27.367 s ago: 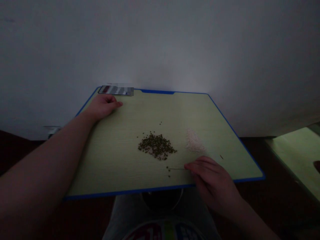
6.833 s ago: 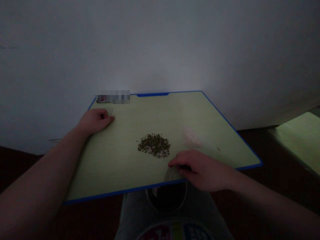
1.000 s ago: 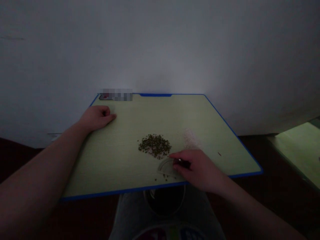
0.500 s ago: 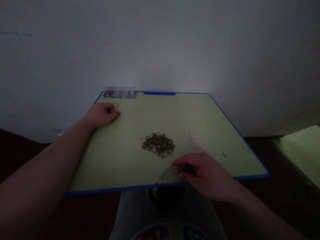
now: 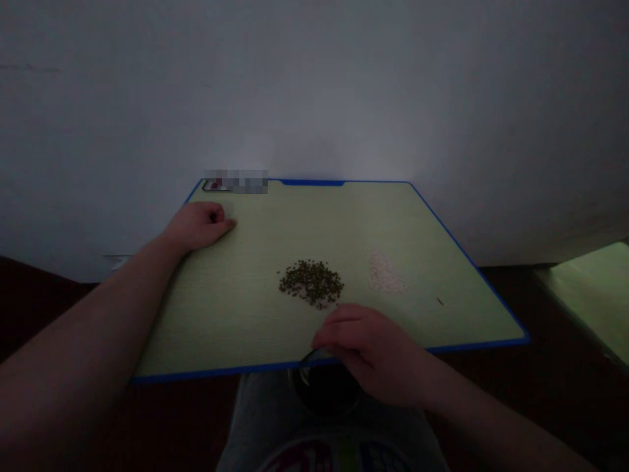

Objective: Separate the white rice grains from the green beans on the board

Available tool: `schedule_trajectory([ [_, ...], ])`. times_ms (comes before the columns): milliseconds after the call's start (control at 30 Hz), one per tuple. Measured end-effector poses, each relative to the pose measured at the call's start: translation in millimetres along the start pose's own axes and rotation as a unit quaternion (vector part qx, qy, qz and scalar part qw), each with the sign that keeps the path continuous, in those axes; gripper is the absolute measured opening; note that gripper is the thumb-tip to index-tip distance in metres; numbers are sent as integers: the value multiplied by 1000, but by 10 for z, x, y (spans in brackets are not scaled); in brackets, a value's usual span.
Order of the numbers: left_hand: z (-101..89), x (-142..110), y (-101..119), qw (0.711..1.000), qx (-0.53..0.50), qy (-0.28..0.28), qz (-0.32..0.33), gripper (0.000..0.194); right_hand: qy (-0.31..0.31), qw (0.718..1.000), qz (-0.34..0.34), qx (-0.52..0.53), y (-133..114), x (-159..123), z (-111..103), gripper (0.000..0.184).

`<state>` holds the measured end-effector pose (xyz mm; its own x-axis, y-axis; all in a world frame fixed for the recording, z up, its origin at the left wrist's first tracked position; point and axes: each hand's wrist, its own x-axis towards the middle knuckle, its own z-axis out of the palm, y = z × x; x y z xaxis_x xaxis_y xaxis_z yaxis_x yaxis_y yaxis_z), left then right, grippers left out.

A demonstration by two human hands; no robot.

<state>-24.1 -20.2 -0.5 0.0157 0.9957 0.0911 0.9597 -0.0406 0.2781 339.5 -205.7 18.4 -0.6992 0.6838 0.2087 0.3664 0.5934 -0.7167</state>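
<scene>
Clear piece (image 5: 318,354) is at the near edge of the surface (image 5: 236,321), head cam (only view): just its thin curved rim shows, poking out L of the R hand (image 5: 362,344), rest hidden under fingers. R hand has it pinched, thumb vs. fingertips, approx. no gap visible; knuckles up, wrist coming in from lower R. Piece's long axis hard to call w/ so little showing; rim bows away from the body, straddling the blue edge (image 5: 211,378) in view, whether touching it can't tell. Key relation: bowl (image 5: 324,393) sits below that edge, by the lap (image 5: 260,413), so rim of piece lies directly above bowl's far side as seen, i.e. bowl is toward the body & down from R hand. Beans (image 5: 312,282), dark green, lie the other way: fwd & a bit L of R hand, near its knuckles, pile spread wider L-R than deep, some pale bits mixed in. Pale grains (image 5: 387,272) are fwd-R of same hand, separate heap; twig (image 5: 439,301) further R, alone. R hand is much nearer to all of these. L hand (image 5: 204,223) rests far L on surface, well apart from beans, loosely fisted, thumb out, nothing seen in it (inside of curl hidden); phone (image 5: 216,185), partly blurred out, is just beyond it, far-L corner.
</scene>
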Motion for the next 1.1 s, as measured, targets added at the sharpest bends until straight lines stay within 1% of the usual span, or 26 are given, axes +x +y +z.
schedule_trajectory([
  [100,6,3,-12,1000,-8,2,4,36,-5,1000,5,2,-12,-159,-110,33],
  [167,5,5,-13,1000,-14,3,5,35,8,1000,9,1,-22,-263,-182,31],
  [200,5,6,-11,1000,-15,3,4,35,25,1000,15,-5,-18,-314,-212,29],
  [267,2,7,-4,1000,-11,2,1,36,85,995,39,-39,18,-407,-250,24],
  [367,-4,2,8,1000,-1,-2,-5,37,176,974,84,-114,132,-494,-252,21],
  [433,-7,-3,10,1000,-1,-4,-5,37,204,961,111,-151,217,-500,-231,22],
  [500,-7,-3,3,1000,-2,-3,-2,37,213,954,128,-167,281,-466,-208,22],
  [600,1,9,-22,1000,1,0,1,38,215,954,132,-162,322,-373,-190,24],
  [833,11,20,-17,1000,-1,3,-3,37,185,969,116,-117,336,-199,-196,25],
  [967,5,12,-2,1000,-3,-3,-11,36,144,982,99,-75,317,-129,-186,25],
  [1100,11,10,-16,1000,-8,0,-8,36,91,991,91,-34,221,-79,-149,27],
])
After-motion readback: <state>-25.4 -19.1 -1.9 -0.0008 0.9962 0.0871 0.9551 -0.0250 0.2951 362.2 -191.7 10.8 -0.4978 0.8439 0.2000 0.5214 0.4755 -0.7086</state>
